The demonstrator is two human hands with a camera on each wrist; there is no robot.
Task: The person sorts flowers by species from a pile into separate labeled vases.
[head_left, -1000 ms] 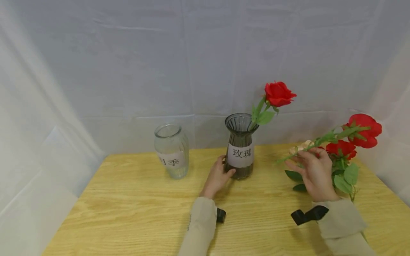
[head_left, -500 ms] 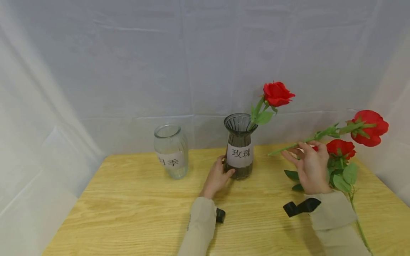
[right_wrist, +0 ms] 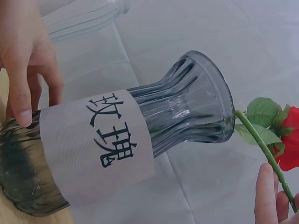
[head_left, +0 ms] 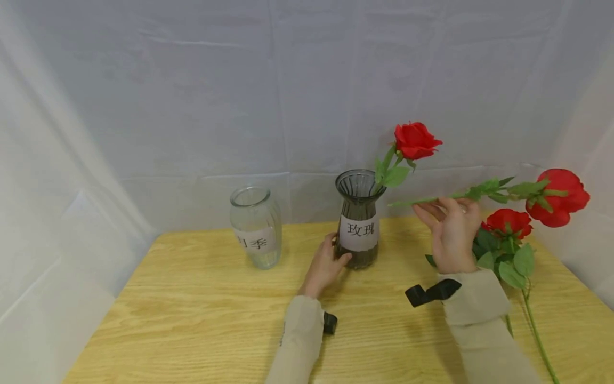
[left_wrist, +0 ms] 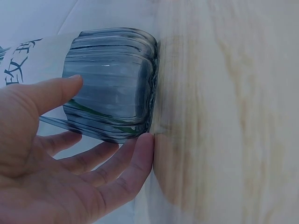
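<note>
My left hand [head_left: 323, 269] holds the lower part of a dark grey glass vase [head_left: 361, 258], thumb on the near side and fingers [left_wrist: 133, 168] curled about its base. The vase stands upright with a white paper label [right_wrist: 96, 147]. One red rose [head_left: 416, 141] leans out of its mouth to the right. My right hand [head_left: 454, 234] pinches the green stem [right_wrist: 266, 151] of another red flower [head_left: 558, 197], held nearly level above the table. Its stem end lies just right of the vase rim; in the right wrist view it appears close to the rim.
A clear glass vase [head_left: 256, 234] with a paper label stands to the left. Another red flower [head_left: 508, 223] with leaves and long stems lies on the right of the wooden table [head_left: 201, 320]. White cloth [head_left: 192, 106] hangs behind and at both sides.
My right hand has moved left and up with the flower, bringing the stem end near the dark vase's rim. The left hand and both vases have stayed nearly still.
</note>
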